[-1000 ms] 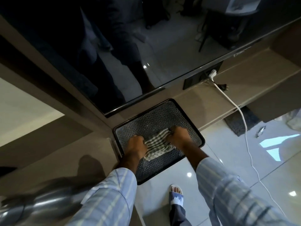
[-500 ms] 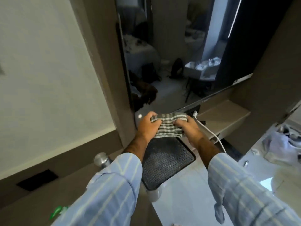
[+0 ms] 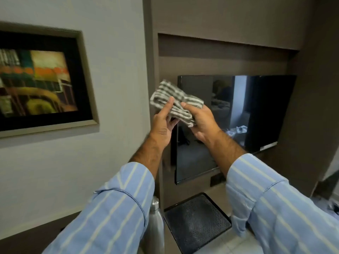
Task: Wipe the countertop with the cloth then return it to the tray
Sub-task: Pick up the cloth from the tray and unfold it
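Note:
A folded grey-and-white checked cloth [image 3: 174, 100] is held up in the air in front of the wall-mounted screen. My left hand [image 3: 163, 123] grips its left side with the index finger stretched over it. My right hand [image 3: 201, 120] holds its right end from below. Far beneath, the black tray [image 3: 196, 222] with a dotted mat lies on the brown countertop [image 3: 218, 193] with nothing on it.
A dark TV screen [image 3: 238, 116] hangs right behind the cloth. A framed picture [image 3: 36, 81] is on the white wall at left. A steel bottle [image 3: 156, 224] stands just left of the tray. White tiled floor shows below the counter edge.
Both hands lifted the cloth off the tray and raised it high in front of the screen. The view tilted up from the counter to the wall.

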A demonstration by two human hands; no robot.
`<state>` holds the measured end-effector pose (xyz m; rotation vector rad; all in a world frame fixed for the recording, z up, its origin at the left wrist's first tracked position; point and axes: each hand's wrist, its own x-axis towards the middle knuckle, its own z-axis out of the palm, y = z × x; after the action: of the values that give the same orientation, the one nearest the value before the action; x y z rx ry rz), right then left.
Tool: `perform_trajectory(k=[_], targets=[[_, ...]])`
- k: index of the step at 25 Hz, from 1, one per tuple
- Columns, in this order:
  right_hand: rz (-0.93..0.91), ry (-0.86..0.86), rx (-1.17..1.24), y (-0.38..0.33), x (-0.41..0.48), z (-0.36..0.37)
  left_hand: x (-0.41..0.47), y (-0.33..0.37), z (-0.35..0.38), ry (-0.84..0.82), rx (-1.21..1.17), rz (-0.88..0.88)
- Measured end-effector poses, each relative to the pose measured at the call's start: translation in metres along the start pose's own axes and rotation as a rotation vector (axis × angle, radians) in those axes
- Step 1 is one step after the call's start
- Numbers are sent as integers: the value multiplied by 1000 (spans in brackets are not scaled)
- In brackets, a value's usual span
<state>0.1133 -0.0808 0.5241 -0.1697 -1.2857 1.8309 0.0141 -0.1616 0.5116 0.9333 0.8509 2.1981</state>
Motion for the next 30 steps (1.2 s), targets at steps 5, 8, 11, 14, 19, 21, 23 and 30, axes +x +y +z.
perform_trajectory(k=[5,8,11,14,19,21,23,30], targets=[[173,-39,-487,86,-26,24,-23,11,-65,556,5,226],[154,-245,-1032,181,-50,-3,-78,-31,-153,820,244,225],[248,-662,-1385,265,-76,-27,-147,-101,-217,852,322,133],[234,-475,-1292,301,-97,-38,-208,-180,-225,754,573,-16],[218,-294,-1128,317,-100,-41,-240,-256,-230,867,623,8],[232,-267,-1117,320,-104,-38,-230,-252,-245,977,539,-102],[219,-225,-1133,321,-106,-39,-214,-249,-249,953,605,-101],[273,-141,-1057,321,-110,-35,-271,-297,-241,933,696,-107]])
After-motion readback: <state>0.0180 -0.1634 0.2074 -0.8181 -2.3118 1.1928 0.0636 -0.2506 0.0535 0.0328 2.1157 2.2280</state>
